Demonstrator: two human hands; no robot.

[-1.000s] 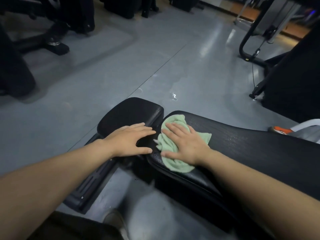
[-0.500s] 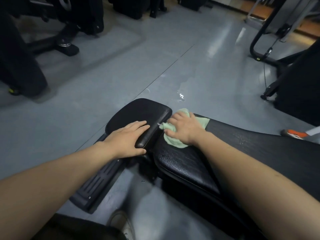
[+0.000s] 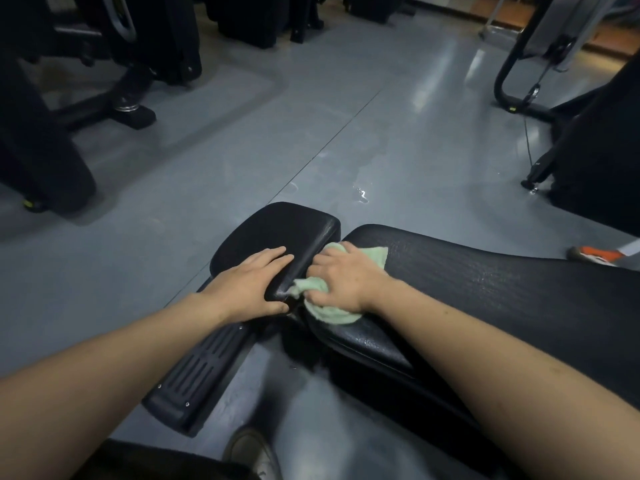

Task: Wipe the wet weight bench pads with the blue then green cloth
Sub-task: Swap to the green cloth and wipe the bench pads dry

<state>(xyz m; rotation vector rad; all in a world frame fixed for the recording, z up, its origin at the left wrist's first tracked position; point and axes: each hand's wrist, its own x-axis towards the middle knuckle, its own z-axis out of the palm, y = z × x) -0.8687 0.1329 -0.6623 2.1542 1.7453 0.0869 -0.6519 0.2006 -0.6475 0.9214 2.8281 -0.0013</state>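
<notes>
A black weight bench fills the lower middle. Its small seat pad (image 3: pixel 277 226) sits left of the long back pad (image 3: pixel 502 289), which glistens with wet spots. My left hand (image 3: pixel 251 285) lies flat on the seat pad's near corner, thumb over the edge. My right hand (image 3: pixel 346 280) presses the crumpled green cloth (image 3: pixel 375 256) onto the left end of the long pad, at the gap between the pads. Part of the cloth bunches under my fingers. No blue cloth is in view.
The bench's black frame foot (image 3: pixel 197 372) juts toward me over the grey floor. A small puddle (image 3: pixel 362 195) shines beyond the bench. Dark gym machines (image 3: pixel 121 64) stand at the far left and right (image 3: pixel 588 150). An orange and white object (image 3: pixel 595 254) lies at the right. My shoe (image 3: pixel 252 452) is below.
My right hand has slid the green cloth from the pad's near edge toward its far left end, then back into the gap, bunching it. The left hand stays on the seat pad.
</notes>
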